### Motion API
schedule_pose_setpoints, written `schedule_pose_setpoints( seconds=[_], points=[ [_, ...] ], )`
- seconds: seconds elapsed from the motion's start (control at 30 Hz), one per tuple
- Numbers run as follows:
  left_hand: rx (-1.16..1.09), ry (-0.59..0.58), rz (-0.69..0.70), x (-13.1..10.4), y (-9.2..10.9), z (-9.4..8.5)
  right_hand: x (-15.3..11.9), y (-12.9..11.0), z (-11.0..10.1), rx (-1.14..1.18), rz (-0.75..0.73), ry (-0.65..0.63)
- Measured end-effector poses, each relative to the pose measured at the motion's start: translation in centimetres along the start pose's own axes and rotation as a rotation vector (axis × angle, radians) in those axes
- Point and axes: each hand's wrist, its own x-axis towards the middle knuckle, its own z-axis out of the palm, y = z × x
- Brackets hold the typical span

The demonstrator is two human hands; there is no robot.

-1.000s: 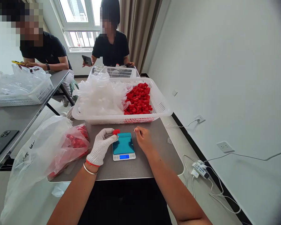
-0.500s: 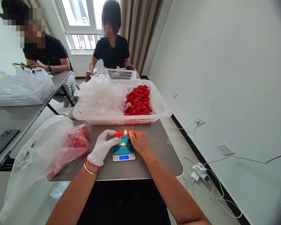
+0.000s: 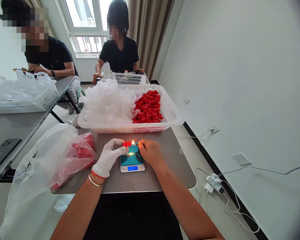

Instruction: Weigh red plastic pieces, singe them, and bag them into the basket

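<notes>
My left hand (image 3: pixel 105 159), in a white knit glove, pinches a red elbow pipe fitting (image 3: pixel 126 144) between thumb and fingers. Bare and curled, my right hand (image 3: pixel 149 151) grips a lighter (image 3: pixel 137 144), mostly hidden by the fingers. A small flame (image 3: pixel 133 142) burns between the lighter and the fitting's right end. Both hands are held above a digital pocket scale (image 3: pixel 132 168), whose blue plate reflects the flame and whose display seems to read zero. To the left lies a clear plastic bag (image 3: pixel 82 150) of red pieces.
A white plastic basket (image 3: pixel 173 115) behind the scale holds clear bags (image 3: pixel 107 106) and many red fittings (image 3: pixel 148 106). Two people sit beyond it. The left table (image 3: pixel 27 126) carries a phone (image 3: pixel 5 154) and another basket (image 3: pixel 43 100). A power strip (image 3: pixel 215 184) with cables lies at right.
The flame now leans left toward the red fitting, where it stood more upright before. Both hands have hardly moved.
</notes>
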Motion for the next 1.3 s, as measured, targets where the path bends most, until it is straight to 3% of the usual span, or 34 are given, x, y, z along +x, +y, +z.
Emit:
schedule_pose_setpoints(
  seconds=[0.2, 0.33, 0.47, 0.63, 0.77, 0.97, 1.13, 1.3],
  points=[
    [0.06, -0.007, 0.017, 0.01, 0.2, -0.19, -0.27, 0.08, -0.18, 0.089, -0.073, 0.027],
    [0.088, -0.015, -0.011, 0.02, -0.11, -0.26, 0.08, 0.02, -0.02, 0.036, -0.025, 0.08],
    [0.014, -0.003, -0.004, 0.05, -0.09, -0.2, 0.04, 0.38, -0.08, -0.075, -0.028, 0.041],
    [0.044, 0.019, 0.011, 0.08, 0.14, -0.4, -0.23, 0.58, -0.34, 0.009, -0.102, 0.025],
    [0.123, 0.01, -0.004, 0.1, -0.03, -0.56, -0.06, 0.33, -0.25, -0.008, -0.046, 0.049],
    [0.014, 0.006, -0.017, 0.04, 0.04, -0.36, 0.01, 0.44, -0.48, -0.174, 0.03, -0.038],
    [0.122, 0.025, 0.032, 0.26, -0.14, -0.68, -0.14, 0.73, -0.62, -0.112, -0.027, -0.072],
    [0.192, 0.021, 0.054, 0.38, -0.36, -0.74, -0.01, 0.69, -0.36, -0.093, 0.045, -0.041]
  ],
)
